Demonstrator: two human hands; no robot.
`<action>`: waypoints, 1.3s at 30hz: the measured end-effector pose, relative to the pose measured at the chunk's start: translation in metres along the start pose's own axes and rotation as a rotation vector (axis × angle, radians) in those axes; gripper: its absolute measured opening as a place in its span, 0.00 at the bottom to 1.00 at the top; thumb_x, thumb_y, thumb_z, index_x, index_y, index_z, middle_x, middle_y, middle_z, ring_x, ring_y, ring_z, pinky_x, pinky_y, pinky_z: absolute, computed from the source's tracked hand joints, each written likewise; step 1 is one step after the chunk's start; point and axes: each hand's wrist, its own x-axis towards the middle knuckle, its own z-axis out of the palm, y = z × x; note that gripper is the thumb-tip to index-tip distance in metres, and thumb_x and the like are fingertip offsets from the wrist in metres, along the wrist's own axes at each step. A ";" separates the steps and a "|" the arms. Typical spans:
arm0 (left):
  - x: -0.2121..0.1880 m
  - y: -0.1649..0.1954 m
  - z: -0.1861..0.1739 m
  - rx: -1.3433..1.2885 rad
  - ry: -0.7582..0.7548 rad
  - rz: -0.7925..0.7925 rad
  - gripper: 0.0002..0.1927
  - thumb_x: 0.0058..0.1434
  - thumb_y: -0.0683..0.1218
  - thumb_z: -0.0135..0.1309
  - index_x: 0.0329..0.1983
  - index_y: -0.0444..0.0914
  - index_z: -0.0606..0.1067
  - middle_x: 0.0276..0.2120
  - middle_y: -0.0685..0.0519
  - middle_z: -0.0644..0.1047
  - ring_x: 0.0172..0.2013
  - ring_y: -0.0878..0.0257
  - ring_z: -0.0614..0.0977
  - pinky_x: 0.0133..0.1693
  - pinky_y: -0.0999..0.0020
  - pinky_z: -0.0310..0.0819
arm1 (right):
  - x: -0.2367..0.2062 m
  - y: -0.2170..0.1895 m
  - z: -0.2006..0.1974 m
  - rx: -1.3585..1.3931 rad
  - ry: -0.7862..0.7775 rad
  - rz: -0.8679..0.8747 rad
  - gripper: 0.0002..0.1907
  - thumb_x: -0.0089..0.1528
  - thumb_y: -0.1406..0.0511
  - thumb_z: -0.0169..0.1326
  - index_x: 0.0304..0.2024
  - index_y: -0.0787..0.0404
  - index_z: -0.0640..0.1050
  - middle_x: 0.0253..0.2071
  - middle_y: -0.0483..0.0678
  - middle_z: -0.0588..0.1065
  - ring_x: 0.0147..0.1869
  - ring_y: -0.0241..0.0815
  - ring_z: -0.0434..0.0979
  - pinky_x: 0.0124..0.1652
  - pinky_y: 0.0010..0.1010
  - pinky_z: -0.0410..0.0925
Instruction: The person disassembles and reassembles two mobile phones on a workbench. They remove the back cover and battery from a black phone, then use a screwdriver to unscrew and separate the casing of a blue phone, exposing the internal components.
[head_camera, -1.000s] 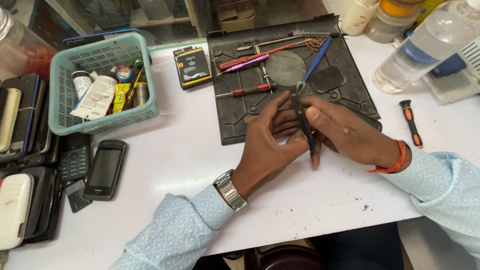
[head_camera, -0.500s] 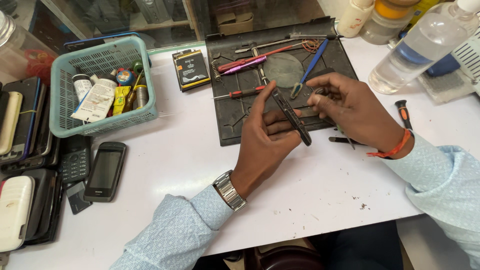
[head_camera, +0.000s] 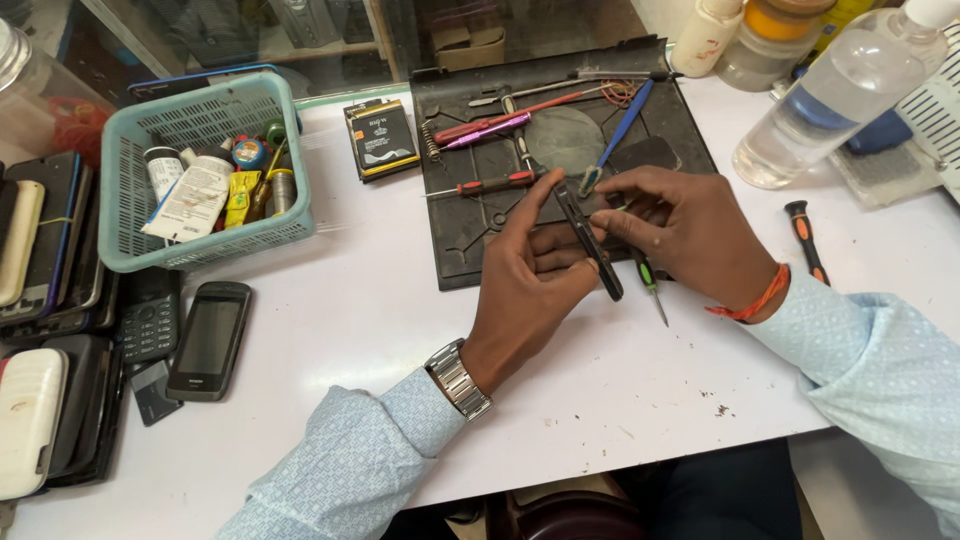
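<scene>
Teal basket (head_camera: 262, 232) of small bottles and tubes at left; two phones (head_camera: 208, 340) lying beside it; flat battery (head_camera: 381, 138); clear plastic bottle (head_camera: 838, 96) at right; orange-handled screwdriver (head_camera: 804, 236).

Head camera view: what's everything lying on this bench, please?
slim black phone: one, black, held edge-up between both hands
work mat: one, dark, centre back
screwdrivers and picks: several, red, pink, blue, on the mat
green-handled screwdriver: one, under the right hand
orange-black screwdriver: one, right of the mat
battery: one, black and yellow, left of the mat
basket: one, teal, holding tubes and bottles
phones: several, left edge
clear bottle: one, back right
left hand: wristwatch
right hand: orange wristband
</scene>
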 end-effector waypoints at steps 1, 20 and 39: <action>0.000 0.000 0.000 0.009 0.000 0.005 0.45 0.58 0.38 0.57 0.78 0.32 0.52 0.48 0.40 0.82 0.47 0.58 0.87 0.51 0.66 0.84 | -0.002 0.000 0.000 -0.093 0.035 -0.043 0.18 0.60 0.64 0.64 0.51 0.64 0.82 0.39 0.49 0.82 0.31 0.37 0.78 0.32 0.25 0.71; -0.003 0.005 0.003 0.013 -0.031 -0.073 0.46 0.54 0.40 0.59 0.77 0.35 0.56 0.48 0.41 0.82 0.47 0.58 0.86 0.48 0.66 0.84 | -0.007 0.001 -0.010 0.328 -0.309 -0.020 0.39 0.58 0.60 0.62 0.70 0.57 0.64 0.52 0.56 0.79 0.46 0.35 0.80 0.42 0.28 0.74; 0.001 0.001 -0.001 -0.072 0.032 -0.021 0.39 0.59 0.37 0.55 0.74 0.31 0.58 0.45 0.40 0.83 0.44 0.59 0.86 0.47 0.66 0.84 | -0.003 0.010 -0.018 0.339 -0.101 -0.091 0.28 0.67 0.61 0.53 0.68 0.61 0.67 0.50 0.55 0.81 0.37 0.33 0.79 0.34 0.24 0.74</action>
